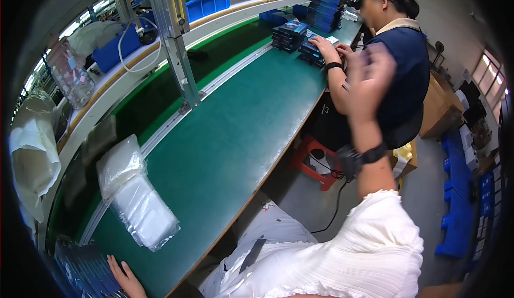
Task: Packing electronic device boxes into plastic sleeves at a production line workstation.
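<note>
My left hand (125,276) lies at the bottom left, its fingers apart on the green work table (225,125), close beside a row of dark blue boxes (86,268). My right hand (369,81), blurred and raised over the floor side of the table, has spread fingers and nothing visible in it. A black band with a dark device circles that wrist. Two clear plastic packs lie on the table's left part: one with white contents (144,213), the other a whitish bag (122,165) touching its upper end.
A co-worker (393,65) handles blue boxes (311,53) at the table's far end, near tall box stacks (325,5). A metal post (172,45) rises at the table's back edge, beside a green conveyor belt (225,51). A red stool (317,161) stands below.
</note>
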A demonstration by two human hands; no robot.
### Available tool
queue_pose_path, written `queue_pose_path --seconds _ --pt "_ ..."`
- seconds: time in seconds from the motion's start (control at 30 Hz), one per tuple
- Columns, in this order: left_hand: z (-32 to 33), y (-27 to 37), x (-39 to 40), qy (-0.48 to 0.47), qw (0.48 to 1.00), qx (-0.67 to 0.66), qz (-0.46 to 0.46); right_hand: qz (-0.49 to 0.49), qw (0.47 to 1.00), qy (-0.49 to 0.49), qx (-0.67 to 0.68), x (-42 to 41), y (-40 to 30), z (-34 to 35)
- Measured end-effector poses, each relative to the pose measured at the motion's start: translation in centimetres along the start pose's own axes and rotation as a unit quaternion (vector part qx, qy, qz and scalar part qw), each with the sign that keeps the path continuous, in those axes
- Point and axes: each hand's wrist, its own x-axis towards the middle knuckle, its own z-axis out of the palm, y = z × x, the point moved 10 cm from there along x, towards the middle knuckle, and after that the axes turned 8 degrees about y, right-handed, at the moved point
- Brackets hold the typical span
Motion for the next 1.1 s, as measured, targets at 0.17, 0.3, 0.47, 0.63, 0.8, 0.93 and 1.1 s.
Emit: queue_pose_path --seconds 0.17,0.3,0.47,0.63,0.8,0.93,1.1 --pt "0.4 -0.2 0.4 0.017 1.0 -0.004 -0.004 -0.284 0.833 0.012 -0.474 6.7 11.5 -1.6" --pt "2.5 -4.9 -0.2 0.0 0.999 0.016 -0.044 -0.229 0.802 -0.039 -0.551 5.3 17.0 1.8" --pt "2.6 -4.0 -0.4 -0.013 0.998 0.002 -0.06 -0.165 0.826 -0.124 -0.525 4.5 16.5 5.1" --pt "2.2 -2.5 -0.1 -0.01 0.998 -0.003 -0.062 0.203 0.863 -0.449 -0.108 -10.1 17.5 11.6" --pt "2.2 -3.1 -0.3 -0.005 0.999 0.005 -0.054 0.3 0.786 -0.539 0.039 -24.5 4.7 17.8" --pt "2.0 -2.9 -0.3 -0.001 0.998 -0.014 -0.063 0.569 0.617 -0.499 0.217 -30.1 -4.3 21.7" --pt "1.5 -2.3 -0.2 -0.002 0.996 -0.037 -0.085 0.569 0.564 -0.519 0.298 -35.7 -11.0 25.2"
